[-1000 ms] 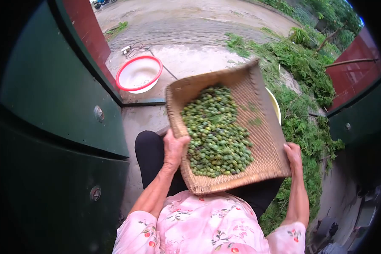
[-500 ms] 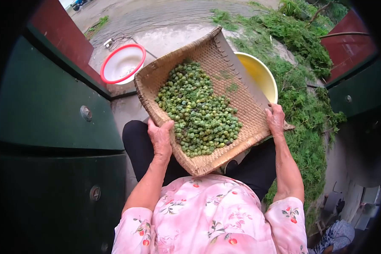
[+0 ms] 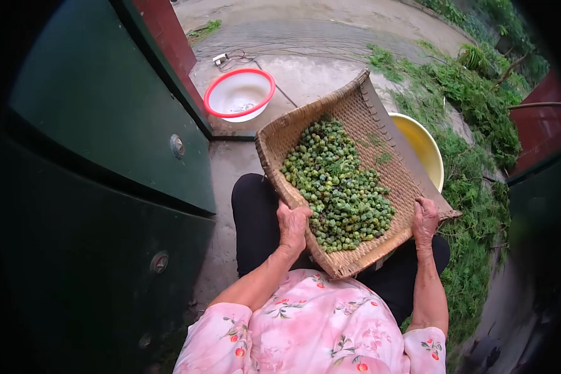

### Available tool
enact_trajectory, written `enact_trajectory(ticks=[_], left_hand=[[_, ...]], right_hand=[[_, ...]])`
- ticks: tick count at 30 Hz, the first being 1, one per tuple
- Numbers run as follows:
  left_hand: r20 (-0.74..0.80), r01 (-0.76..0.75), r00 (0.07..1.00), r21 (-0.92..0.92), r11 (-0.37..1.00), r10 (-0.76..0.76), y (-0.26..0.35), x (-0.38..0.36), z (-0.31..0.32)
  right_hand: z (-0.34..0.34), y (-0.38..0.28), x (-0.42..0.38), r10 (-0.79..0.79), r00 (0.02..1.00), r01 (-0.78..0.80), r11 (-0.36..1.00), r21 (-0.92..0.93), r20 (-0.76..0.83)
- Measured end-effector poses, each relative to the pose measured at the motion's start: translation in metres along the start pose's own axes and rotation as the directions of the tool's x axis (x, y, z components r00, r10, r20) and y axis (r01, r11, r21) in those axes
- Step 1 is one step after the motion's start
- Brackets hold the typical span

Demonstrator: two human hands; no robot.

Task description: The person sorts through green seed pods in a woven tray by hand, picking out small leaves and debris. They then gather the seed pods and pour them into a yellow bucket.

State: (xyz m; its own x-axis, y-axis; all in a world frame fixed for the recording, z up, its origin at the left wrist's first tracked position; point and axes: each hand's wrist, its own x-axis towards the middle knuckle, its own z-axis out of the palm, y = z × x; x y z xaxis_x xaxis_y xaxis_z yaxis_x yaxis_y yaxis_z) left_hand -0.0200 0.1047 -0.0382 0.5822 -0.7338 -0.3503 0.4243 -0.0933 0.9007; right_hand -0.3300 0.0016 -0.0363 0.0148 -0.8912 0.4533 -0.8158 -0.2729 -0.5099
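Note:
A woven basket tray is held tilted above the lap. Small round green fruits are heaped on its left and middle part, with a few bits of green leaf on the bare weave. My left hand is closed on the tray's left edge, thumb over the rim. At the near right edge, my right hand grips the rim beside the pointed corner. The fingers under the tray are hidden.
Beyond the tray's right side a yellow basin is partly covered. A white basin with a red rim stands on the ground at upper left. Green door panels rise at left. Cut green branches lie along the right.
The view has turned, so the tray, hands and basins appear farther right. Both hands keep hold of the tray, and the fruits have shifted slightly on it.

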Motion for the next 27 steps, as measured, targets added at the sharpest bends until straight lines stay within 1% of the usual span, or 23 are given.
enact_trajectory(ticks=[1, 2, 5, 6, 7, 9, 11, 13, 14, 15, 16, 17, 19, 21, 23, 24, 25, 27], left_hand=[[-0.031, 0.018, 0.999, -0.02, 1.0, -0.019, -0.002, -0.002, 0.0], [-0.038, 0.002, 0.999, 0.002, 1.0, -0.002, -0.002, -0.002, -0.003], [0.018, 0.039, 0.999, 0.02, 0.999, -0.039, -0.008, 0.003, -0.01], [0.017, -0.007, 1.0, 0.062, 0.998, 0.006, -0.007, 0.002, -0.009], [0.034, 0.013, 0.999, 0.035, 0.999, -0.015, -0.003, -0.001, -0.008], [0.033, 0.01, 0.999, -0.008, 1.0, -0.01, -0.002, -0.003, -0.005], [0.042, 0.04, 0.998, -0.04, 0.998, -0.039, 0.003, -0.009, -0.003], [0.073, 0.032, 0.997, -0.072, 0.997, -0.027, 0.006, -0.015, -0.001], [0.083, 0.029, 0.996, -0.041, 0.999, -0.025, 0.003, -0.015, -0.002], [0.061, 0.035, 0.998, -0.053, 0.998, -0.032, 0.003, -0.017, -0.001], [0.069, 0.057, 0.996, -0.027, 0.998, -0.055, 0.004, -0.016, -0.001], [0.074, 0.077, 0.994, -0.001, 0.997, -0.077, 0.004, -0.012, -0.004], [0.07, 0.052, 0.996, 0.04, 0.998, -0.055, -0.003, -0.005, -0.01], [0.02, 0.025, 0.999, 0.087, 0.996, -0.027, 0.001, -0.001, -0.012], [0.148, -0.034, 0.989, 0.083, 0.996, 0.021, 0.022, -0.003, -0.009], [0.124, -0.004, 0.992, 0.097, 0.995, -0.008, 0.026, -0.004, -0.007], [0.099, 0.026, 0.994, 0.109, 0.994, -0.037, 0.029, -0.002, -0.006], [0.16, -0.005, 0.987, 0.105, 0.994, -0.012, 0.029, 0.007, -0.01]], right_hand=[[0.003, 0.0, 0.001, -0.016, 1.0, 0.016, 1.0, -0.005, 0.011], [0.006, -0.001, 0.003, -0.008, 1.0, 0.008, 1.0, -0.01, -0.004], [0.006, -0.002, 0.002, -0.016, 0.999, 0.019, 0.998, -0.061, 0.048], [0.007, -0.001, 0.002, -0.034, 0.999, 0.036, 0.998, -0.048, 0.027], [0.005, -0.001, 0.002, -0.045, 0.998, 0.047, 0.997, -0.062, 0.032], [0.005, -0.001, 0.001, -0.034, 0.999, 0.036, 0.997, -0.067, 0.031], [0.002, -0.005, 0.002, -0.009, 1.0, 0.01, 0.999, -0.051, 0.03], [0.001, -0.009, 0.001, 0.027, 0.999, -0.025, 0.998, -0.053, 0.043], [0.001, -0.011, 0.0, 0.05, 0.997, -0.047, 0.997, -0.062, 0.051], [0.001, -0.014, 0.0, 0.07, 0.996, -0.066, 0.995, -0.072, 0.057], [-0.003, -0.018, 0.001, 0.058, 0.994, -0.047, 0.992, -0.114, 0.089], [-0.004, -0.018, 0.0, 0.057, 0.993, -0.045, 0.992, -0.114, 0.103], [-0.006, -0.019, -0.002, 0.048, 0.99, -0.034, 0.993, -0.109, 0.133], [-0.014, -0.026, -0.005, 0.08, 0.975, -0.07, 0.996, -0.055, 0.208], [-0.02, -0.027, -0.011, 0.093, 0.961, -0.09, 0.996, -0.026, 0.259], [-0.023, -0.029, -0.013, 0.023, 0.973, -0.034, 0.998, 0.047, 0.23], [-0.024, -0.031, -0.011, 0.024, 0.965, -0.033, 0.999, 0.03, 0.262], [-0.023, -0.032, -0.011, 0.032, 0.946, -0.033, 0.999, -0.002, 0.322]])
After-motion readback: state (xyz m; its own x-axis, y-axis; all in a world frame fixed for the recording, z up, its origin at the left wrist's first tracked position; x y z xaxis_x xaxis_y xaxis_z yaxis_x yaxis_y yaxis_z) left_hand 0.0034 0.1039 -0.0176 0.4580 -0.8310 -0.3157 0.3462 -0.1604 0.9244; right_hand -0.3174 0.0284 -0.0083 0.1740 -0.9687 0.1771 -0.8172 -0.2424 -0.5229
